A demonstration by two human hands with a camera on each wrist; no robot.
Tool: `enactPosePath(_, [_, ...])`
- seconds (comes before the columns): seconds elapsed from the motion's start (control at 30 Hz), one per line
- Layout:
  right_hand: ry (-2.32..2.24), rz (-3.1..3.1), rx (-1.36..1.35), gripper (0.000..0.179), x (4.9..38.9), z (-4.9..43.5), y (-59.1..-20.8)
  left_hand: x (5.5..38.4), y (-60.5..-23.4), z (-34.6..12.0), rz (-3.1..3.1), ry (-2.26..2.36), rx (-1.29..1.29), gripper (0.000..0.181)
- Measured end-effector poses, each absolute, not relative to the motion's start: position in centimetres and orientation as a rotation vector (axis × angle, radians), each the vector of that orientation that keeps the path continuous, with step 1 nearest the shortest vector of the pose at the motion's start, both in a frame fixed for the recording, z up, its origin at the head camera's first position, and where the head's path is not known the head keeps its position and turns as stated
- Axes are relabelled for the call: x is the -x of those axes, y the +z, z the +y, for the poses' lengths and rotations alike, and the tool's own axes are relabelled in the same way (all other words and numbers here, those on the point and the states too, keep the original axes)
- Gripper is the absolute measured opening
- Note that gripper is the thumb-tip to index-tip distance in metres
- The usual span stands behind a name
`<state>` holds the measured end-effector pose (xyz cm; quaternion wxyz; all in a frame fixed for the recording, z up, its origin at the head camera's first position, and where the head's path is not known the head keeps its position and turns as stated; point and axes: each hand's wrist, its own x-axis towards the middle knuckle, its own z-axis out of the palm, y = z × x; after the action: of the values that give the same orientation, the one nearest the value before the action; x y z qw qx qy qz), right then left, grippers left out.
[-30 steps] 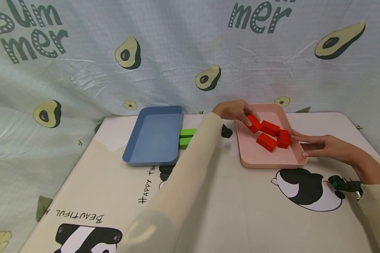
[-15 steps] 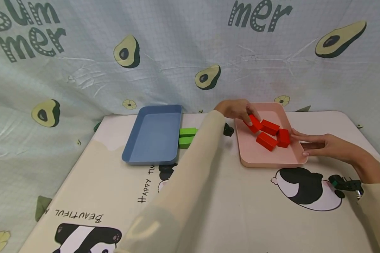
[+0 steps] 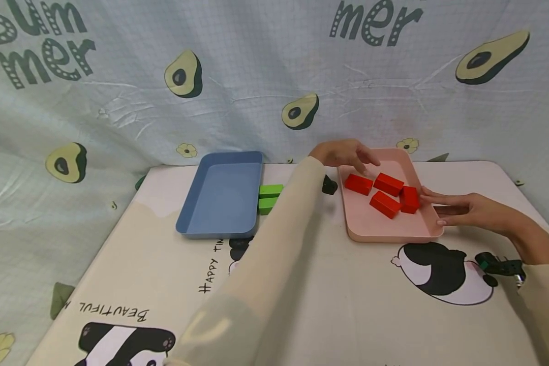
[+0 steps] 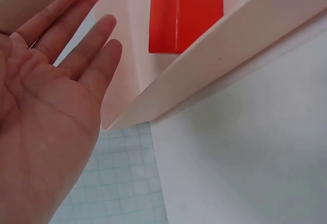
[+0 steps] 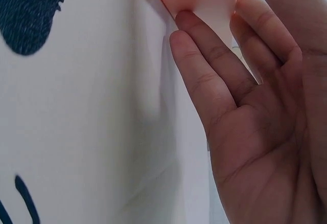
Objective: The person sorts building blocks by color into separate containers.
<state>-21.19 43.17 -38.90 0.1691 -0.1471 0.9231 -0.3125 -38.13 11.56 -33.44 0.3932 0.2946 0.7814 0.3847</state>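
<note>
- Four red blocks (image 3: pixel 385 205) lie in the pink tray (image 3: pixel 389 232) in the head view, three clustered toward its right side and one a little apart by the left wall; the raised walls presumably keep them from straying onto the table (image 3: pixel 347 300).
- From the same view, the left hand (image 3: pixel 345 154) hovers above the tray's far left corner, fingers loosely extended and grip holding nothing, nearest to that leftmost block.
- The right hand (image 3: pixel 480 216) lies at the right wall, fingers reaching forward and thumb by the near corner, probably to steady the tray.
- Well to the left stands the blue tray (image 3: pixel 221 198), with green blocks (image 3: pixel 270 191) just beside it; the left sleeve (image 3: pixel 274 259) hides their right ends, so I cannot tell their full number.
- The left wrist view shows the palm and parted fingers clear of the red block, which rests just inside the tray wall.
- The right wrist view shows fingertips against the pink outer wall, lightly bent rather than clenched: likely a brace, not a grasp.
</note>
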Motion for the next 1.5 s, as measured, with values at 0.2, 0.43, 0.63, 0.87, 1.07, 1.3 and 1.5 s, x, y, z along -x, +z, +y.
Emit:
enactPosePath(0.2, [-0.924, 2.613, 0.399, 0.072, 21.0, 43.2, -38.8, 38.0, -33.3, 11.1, 1.952, 1.000, -0.787, 0.055])
enactPosePath(0.43, [-0.918, 2.612, 0.364, 0.074, 21.0, 42.8, -38.8, 37.8, -33.7, 10.2, 1.933, 1.034, -0.911, 0.052])
enactPosePath(0.63, [-0.920, 2.614, 0.371, 0.073, 21.1, 42.5, -38.9, 37.3, -34.0, 8.5, 1.952, 1.073, -0.994, 0.050])
enactPosePath(0.87, [-0.911, 2.608, 0.354, 0.075, 21.0, 42.4, -38.9, 36.3, -33.9, 7.0, 2.004, 1.076, -1.108, 0.051])
enactPosePath(1.07, [-0.927, 2.607, 0.377, 0.074, 20.8, 42.5, -38.7, 34.5, -33.2, 6.6, 2.012, 1.115, -1.105, 0.052])
enactPosePath(1.3, [-0.946, 2.605, 0.378, 0.074, 20.7, 42.4, -38.7, 32.8, -32.7, 5.1, 2.036, 1.148, -1.167, 0.047])
enactPosePath(1.5, [-0.945, 2.605, 0.358, 0.073, 20.7, 42.3, -38.6, 31.3, -32.4, 3.1, 2.025, 1.199, -1.212, 0.043])
